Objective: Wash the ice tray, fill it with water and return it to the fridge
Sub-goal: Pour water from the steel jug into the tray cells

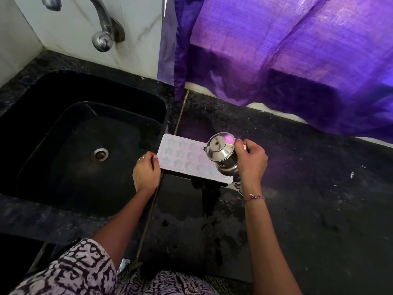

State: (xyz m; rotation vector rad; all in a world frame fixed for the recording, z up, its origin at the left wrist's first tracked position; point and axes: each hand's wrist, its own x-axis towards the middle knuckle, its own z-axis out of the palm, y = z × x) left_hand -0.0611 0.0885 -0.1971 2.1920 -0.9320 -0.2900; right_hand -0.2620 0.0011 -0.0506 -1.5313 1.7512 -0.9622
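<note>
Head view: left hand (146, 173) pinching left end of white plastic star-mould ice tray (187, 158); right hand (251, 159) clasped round tilted shiny steel pot (221, 152) above right end.

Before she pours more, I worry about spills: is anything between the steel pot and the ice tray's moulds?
Nothing visible. The right hand tilts the steel pot directly above the right end of the ice tray, whose star moulds lie uncovered; the left hand only grips its left edge.

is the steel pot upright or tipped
Tipped: the pot in the right hand leans over the tray, its base facing the camera.
</note>
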